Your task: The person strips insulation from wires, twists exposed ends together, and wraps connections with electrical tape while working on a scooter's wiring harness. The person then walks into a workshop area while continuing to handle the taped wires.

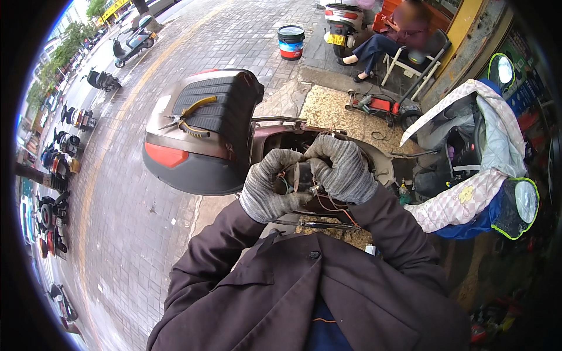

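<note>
In the middle, both gloved hands are over the open seat bay of a scooter (376, 161). My left hand (266, 187) and my right hand (342, 169), in grey knit gloves, are curled round a small black component (302, 175) from either side, with thin coloured wires (336, 212) hanging below and around them. A small metal fitting shows between the lower fingertips. Left of them, a rear top box (175, 164) carries yellow-handled pliers (199, 105) and another tool beside these on its lid.
A seated person (404, 35) is at the upper right, near a parked scooter (341, 20), a bucket (290, 47) and a red floor jack (380, 103). The quilted cover (445, 205) drapes the front at right. Parked scooters (70, 140) line the left along paved pavement (117, 222).
</note>
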`<state>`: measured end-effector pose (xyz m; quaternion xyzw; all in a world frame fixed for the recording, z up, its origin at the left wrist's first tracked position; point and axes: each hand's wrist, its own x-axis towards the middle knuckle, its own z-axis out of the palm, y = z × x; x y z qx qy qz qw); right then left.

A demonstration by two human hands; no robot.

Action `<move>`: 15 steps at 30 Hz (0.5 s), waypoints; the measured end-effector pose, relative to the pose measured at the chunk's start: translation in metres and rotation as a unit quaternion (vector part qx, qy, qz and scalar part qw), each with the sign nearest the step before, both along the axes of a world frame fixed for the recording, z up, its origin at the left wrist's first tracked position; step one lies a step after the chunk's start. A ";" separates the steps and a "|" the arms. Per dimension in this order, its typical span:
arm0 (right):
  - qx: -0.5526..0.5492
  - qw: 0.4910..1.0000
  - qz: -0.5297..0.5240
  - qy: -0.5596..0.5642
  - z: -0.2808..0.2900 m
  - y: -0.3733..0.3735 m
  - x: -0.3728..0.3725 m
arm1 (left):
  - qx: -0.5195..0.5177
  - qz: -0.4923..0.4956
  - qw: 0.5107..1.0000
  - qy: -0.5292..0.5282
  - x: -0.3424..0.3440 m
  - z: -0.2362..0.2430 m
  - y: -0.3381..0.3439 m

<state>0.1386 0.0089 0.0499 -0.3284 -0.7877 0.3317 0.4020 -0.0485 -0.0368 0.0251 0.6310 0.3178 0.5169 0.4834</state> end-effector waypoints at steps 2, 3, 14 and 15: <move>0.017 1.000 -0.004 0.006 -0.001 -0.003 -0.002 | -0.060 0.003 0.998 -0.036 -0.004 0.004 0.000; 0.023 1.000 -0.008 0.009 -0.002 -0.003 -0.003 | -0.073 0.014 0.996 -0.044 -0.005 0.006 0.000; 0.154 0.988 0.021 -0.009 -0.010 -0.001 -0.009 | -0.118 0.144 0.977 -0.100 0.007 -0.005 0.014; 0.145 0.989 0.022 0.001 -0.011 0.000 -0.009 | -0.096 0.151 0.982 -0.058 0.007 -0.006 0.012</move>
